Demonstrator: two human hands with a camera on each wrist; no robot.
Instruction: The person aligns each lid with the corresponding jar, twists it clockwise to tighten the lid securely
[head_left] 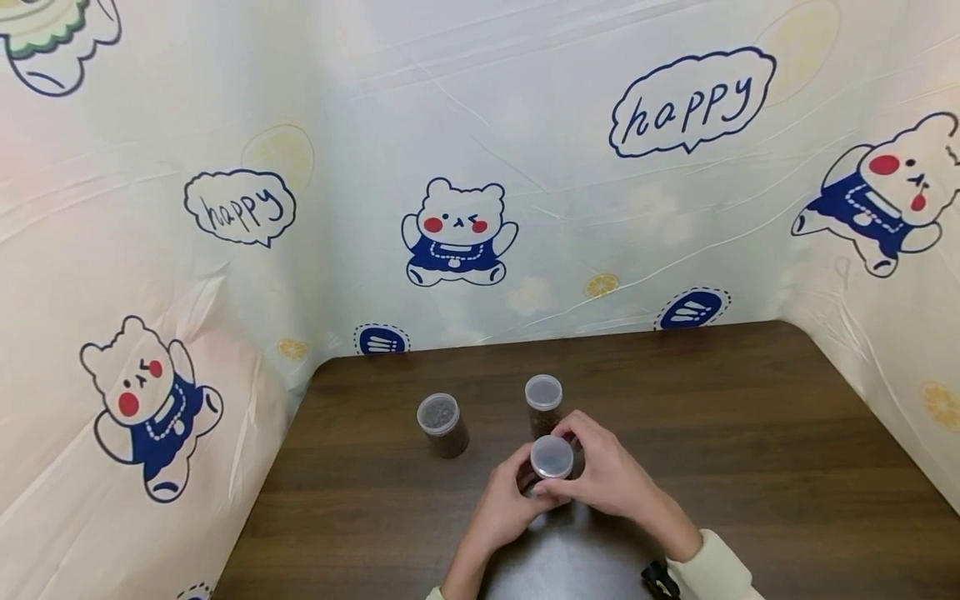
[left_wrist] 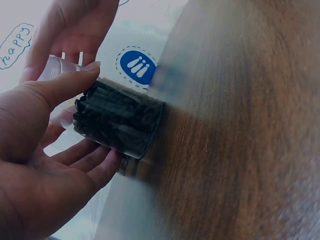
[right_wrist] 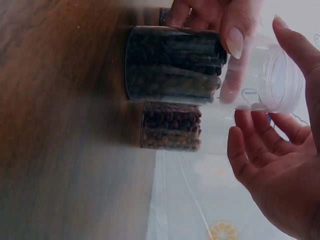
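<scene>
A clear round jar (left_wrist: 120, 117) holds dark, bean-like pieces and has a pale translucent lid (head_left: 552, 457). My left hand (head_left: 501, 506) grips it, the thumb on one side and the fingers on the other. Around the lid, my right hand (head_left: 611, 472) is loosely spread. In the right wrist view its thumb (right_wrist: 296, 45) stands off the lid's edge, while its fingers (right_wrist: 262, 142) curve at the other side; whether they touch is hard to tell. A second lidded jar (right_wrist: 171, 127), holding brown beans, stands just behind.
A third lidded jar (head_left: 444, 425) with dark contents stands on the left of the brown wooden table (head_left: 750, 433). Cloth printed with bears and the word happy (head_left: 247, 204) hangs around the table's back and sides.
</scene>
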